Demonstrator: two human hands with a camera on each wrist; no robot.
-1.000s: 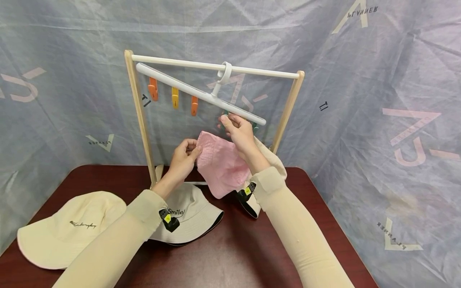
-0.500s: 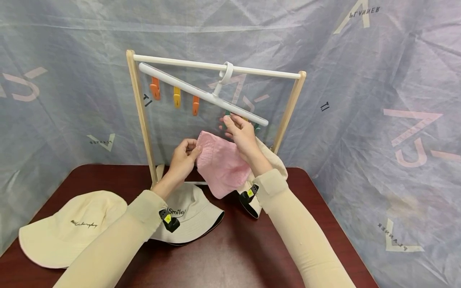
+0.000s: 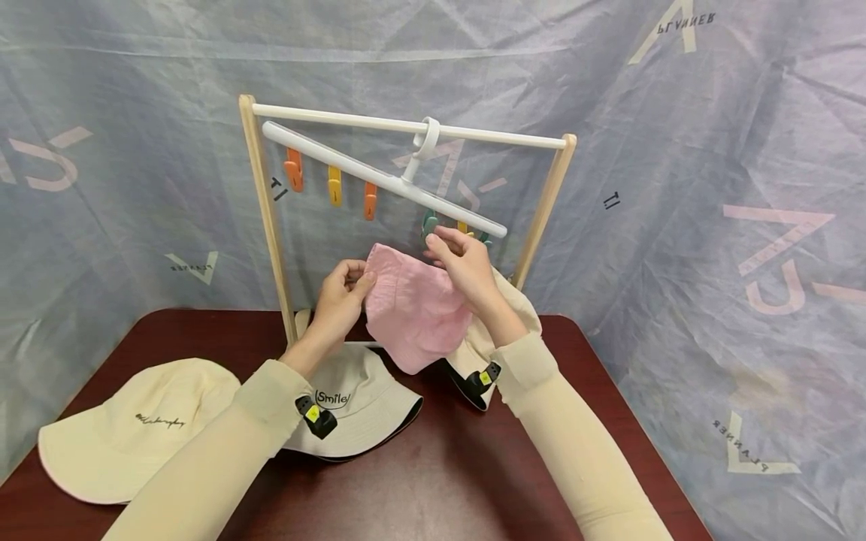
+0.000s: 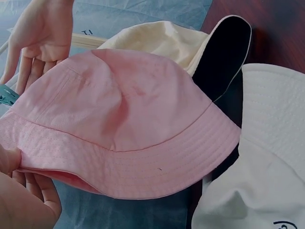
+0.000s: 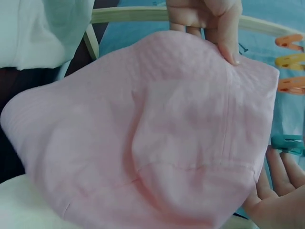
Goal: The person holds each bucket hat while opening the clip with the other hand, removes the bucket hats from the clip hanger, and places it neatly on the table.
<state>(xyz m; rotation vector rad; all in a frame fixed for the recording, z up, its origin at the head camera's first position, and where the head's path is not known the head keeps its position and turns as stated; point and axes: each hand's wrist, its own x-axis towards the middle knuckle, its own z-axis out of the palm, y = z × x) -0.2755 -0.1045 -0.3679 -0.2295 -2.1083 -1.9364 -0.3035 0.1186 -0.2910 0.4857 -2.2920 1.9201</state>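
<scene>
A pink bucket hat (image 3: 416,312) hangs in front of the rack, its brim pinched between the thumb and fingers of my left hand (image 3: 341,297). Just above the crown, my right hand (image 3: 473,270) is beside a green clip (image 3: 430,223) under the lower end of a tilted white hanger (image 3: 386,180). The fingers of the right hand look loose and extended in the left wrist view, near the hat's edge, with nothing gripped. Whether the green clip touches the hat cannot be told. Orange and yellow clips (image 3: 334,186) hang on the hanger's raised side.
The wooden rack (image 3: 265,218) stands at the back of the dark red table (image 3: 433,481). A cream cap (image 3: 145,432) lies at left, a white "Smile" bucket hat (image 3: 358,406) in the middle. Another cream hat (image 3: 517,300) with dark lining is behind my right arm.
My right hand has come down and right, off the green clip, which now shows. The hanger has barely shifted. My left hand keeps its pinch on the pink bucket hat.
</scene>
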